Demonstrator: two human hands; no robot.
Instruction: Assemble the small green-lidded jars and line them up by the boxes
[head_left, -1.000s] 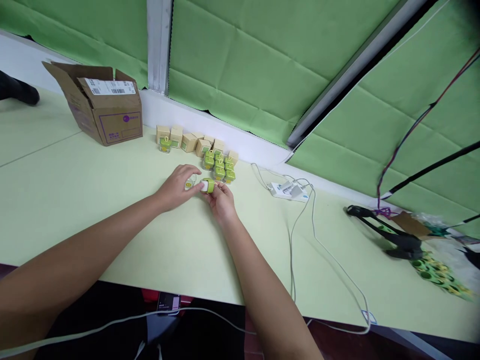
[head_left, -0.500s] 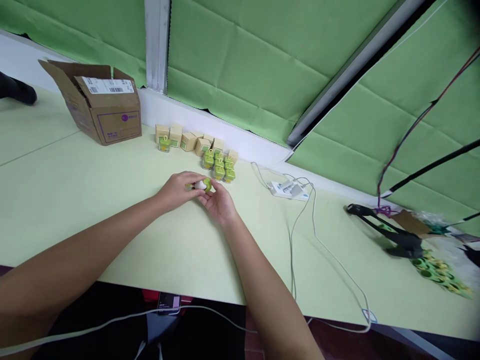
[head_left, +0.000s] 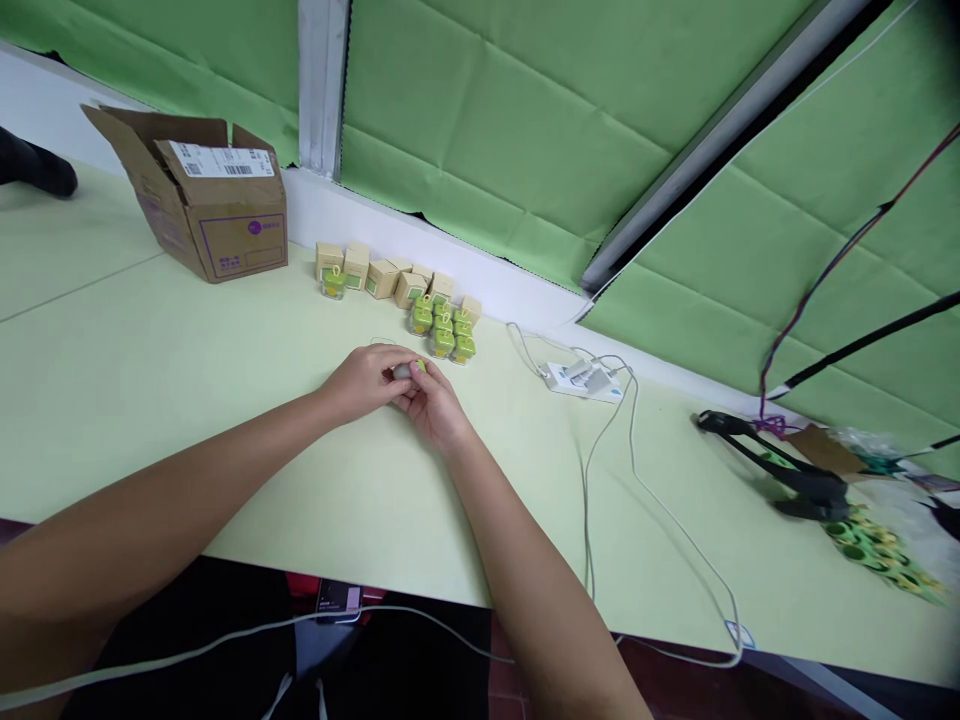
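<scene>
My left hand (head_left: 367, 380) and my right hand (head_left: 433, 405) meet over the table, fingers closed together around one small thing. What shows of it is a greyish, rounded part (head_left: 403, 371) by the left fingers and a bit of green (head_left: 420, 366) under the right thumb; the rest is covered. A faint clear outline (head_left: 382, 341) lies just behind my left hand, too indistinct to name. Beyond my hands stands a cluster of clear little jars with green, looped lids (head_left: 442, 343). One more such jar (head_left: 334, 283) stands apart, farther left.
Small tan cartons (head_left: 382, 278) line up along the wall behind the jars. An open cardboard box (head_left: 240, 235) is at the back left. To the right are a power strip (head_left: 581, 381) with white cables, a black clamp-like object (head_left: 810, 490) and green ring-shaped pieces (head_left: 874, 550).
The held thing has turned in my fingers: its pale part looks greyer and less of the green shows. Both hands stay together in nearly the same place. The view has shifted slightly.
</scene>
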